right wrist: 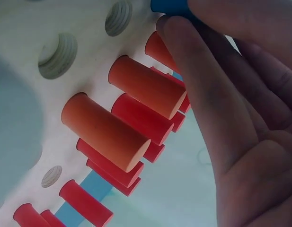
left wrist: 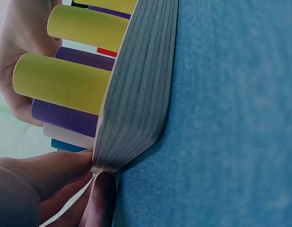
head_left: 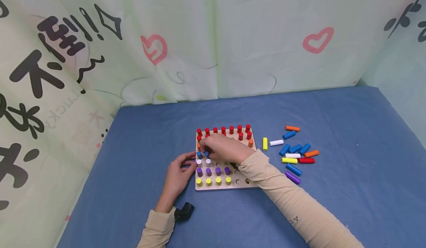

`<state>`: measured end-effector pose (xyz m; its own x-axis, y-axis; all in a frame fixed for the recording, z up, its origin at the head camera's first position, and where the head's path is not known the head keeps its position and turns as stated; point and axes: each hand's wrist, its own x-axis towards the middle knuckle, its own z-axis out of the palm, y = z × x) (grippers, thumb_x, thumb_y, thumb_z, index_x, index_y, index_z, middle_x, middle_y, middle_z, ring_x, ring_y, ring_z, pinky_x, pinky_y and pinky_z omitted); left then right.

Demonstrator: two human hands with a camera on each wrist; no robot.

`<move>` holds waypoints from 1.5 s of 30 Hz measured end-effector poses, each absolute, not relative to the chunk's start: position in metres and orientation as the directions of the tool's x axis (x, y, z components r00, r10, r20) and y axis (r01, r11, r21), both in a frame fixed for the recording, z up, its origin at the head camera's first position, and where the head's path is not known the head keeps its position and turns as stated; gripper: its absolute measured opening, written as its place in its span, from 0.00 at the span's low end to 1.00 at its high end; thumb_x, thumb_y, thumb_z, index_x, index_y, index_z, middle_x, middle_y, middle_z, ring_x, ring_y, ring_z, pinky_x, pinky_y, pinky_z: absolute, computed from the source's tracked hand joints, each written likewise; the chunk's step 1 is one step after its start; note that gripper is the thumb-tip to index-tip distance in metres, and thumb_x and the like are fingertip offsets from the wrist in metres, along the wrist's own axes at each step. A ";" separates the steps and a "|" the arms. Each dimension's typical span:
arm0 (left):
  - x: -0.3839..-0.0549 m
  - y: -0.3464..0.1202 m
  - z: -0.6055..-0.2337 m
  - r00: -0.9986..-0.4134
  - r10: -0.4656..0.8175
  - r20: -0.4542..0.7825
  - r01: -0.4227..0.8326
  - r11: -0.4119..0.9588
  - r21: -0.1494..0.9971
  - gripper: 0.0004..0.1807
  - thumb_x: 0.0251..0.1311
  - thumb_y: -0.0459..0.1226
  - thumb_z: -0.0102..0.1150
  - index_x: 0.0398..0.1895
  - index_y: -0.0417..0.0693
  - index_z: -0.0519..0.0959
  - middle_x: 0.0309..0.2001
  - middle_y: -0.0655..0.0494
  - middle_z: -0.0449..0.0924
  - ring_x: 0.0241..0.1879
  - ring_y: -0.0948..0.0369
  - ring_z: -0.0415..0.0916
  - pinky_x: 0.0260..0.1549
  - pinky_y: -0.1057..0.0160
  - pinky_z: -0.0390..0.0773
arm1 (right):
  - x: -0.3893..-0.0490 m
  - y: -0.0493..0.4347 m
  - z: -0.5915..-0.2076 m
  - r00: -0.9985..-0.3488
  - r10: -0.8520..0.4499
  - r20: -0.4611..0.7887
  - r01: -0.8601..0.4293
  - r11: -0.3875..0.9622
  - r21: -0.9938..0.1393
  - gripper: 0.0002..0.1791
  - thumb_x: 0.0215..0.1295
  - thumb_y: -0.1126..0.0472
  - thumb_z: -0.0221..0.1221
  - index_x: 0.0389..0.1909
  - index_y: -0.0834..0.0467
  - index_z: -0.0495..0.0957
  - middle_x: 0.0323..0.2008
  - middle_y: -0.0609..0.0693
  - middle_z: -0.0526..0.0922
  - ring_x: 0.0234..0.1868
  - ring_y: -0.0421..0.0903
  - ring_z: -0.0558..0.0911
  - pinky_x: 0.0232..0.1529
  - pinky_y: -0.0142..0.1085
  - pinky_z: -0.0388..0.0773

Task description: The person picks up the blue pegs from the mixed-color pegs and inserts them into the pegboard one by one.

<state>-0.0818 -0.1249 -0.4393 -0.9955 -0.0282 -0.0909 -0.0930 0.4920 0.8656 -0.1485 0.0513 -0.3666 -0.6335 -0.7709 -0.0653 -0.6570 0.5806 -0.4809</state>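
Note:
A wooden pegboard [head_left: 219,187] lies on the table with rows of coloured pegs standing in it. My right hand [head_left: 227,148] reaches over it from the right and pinches a blue peg [right wrist: 172,6] at the second place of the blue row, beside another blue peg [head_left: 199,155]. Whether that peg is fully seated is hidden by the fingers. At the board's left edge, my left hand [head_left: 178,174] grips the wood between thumb and fingers. White pegs [head_left: 208,162], purple pegs [head_left: 217,171] and yellow pegs [head_left: 218,181] fill rows nearer me; red pegs [head_left: 231,130] stand at the back.
Right of the board lie several loose pegs, among them a yellow peg [head_left: 264,143], a white peg [head_left: 276,143], a red peg [head_left: 306,160] and a purple peg [head_left: 293,177]. Blue cloth [head_left: 153,129] covers the table. A patterned curtain [head_left: 233,67] hangs behind.

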 end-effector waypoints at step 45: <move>-0.081 -0.124 -0.442 -0.994 -0.042 -0.102 -0.110 0.506 0.855 0.20 0.57 0.39 0.60 0.55 0.55 0.75 0.50 0.60 0.76 0.42 0.63 0.75 0.41 0.63 0.78 | -0.136 0.078 -0.352 -0.702 -0.712 -0.002 -0.634 0.627 -0.453 0.10 0.54 0.64 0.64 0.38 0.55 0.79 0.34 0.47 0.80 0.35 0.39 0.76 0.40 0.32 0.75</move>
